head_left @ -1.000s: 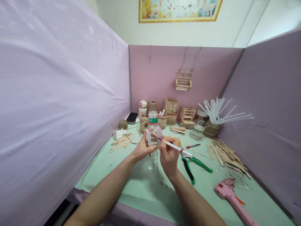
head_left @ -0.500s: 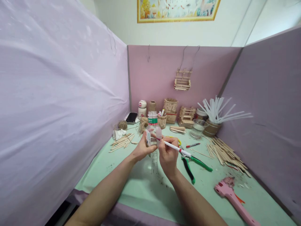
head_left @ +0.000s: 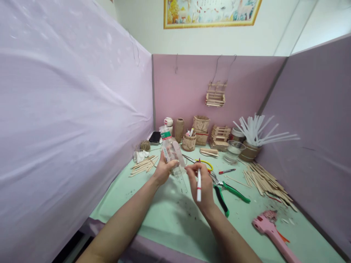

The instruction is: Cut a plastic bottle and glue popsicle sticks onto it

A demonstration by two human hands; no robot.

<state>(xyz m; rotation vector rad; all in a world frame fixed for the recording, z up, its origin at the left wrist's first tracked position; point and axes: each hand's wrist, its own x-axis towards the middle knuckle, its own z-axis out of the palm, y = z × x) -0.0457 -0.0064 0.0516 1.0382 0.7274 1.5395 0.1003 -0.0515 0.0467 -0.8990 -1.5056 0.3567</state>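
A clear plastic bottle (head_left: 173, 150) with a green and red label band near its neck leans to the left above the table. My left hand (head_left: 163, 168) is wrapped round its lower left side. A white marker with a red band (head_left: 199, 184) sits between the fingers of my right hand (head_left: 201, 182), its dark red tip pointing up and away. My right fingertips are close to the bottle's right side; whether they touch it is hard to tell. Yellow-handled scissors (head_left: 204, 164) and green-handled pliers (head_left: 233, 191) lie just beyond and right of my right hand.
Loose wooden sticks (head_left: 267, 184) lie at the right and more (head_left: 144, 165) at the left. A pink glue gun (head_left: 272, 232) rests front right. Behind stand a pen holder (head_left: 189, 142), a clear bowl (head_left: 233, 151) and a pot of white strips (head_left: 249, 150).
The bottle has tilted to the left in my left hand. The marker has swung from pointing at the bottle to pointing away, and my right hand has moved slightly right.
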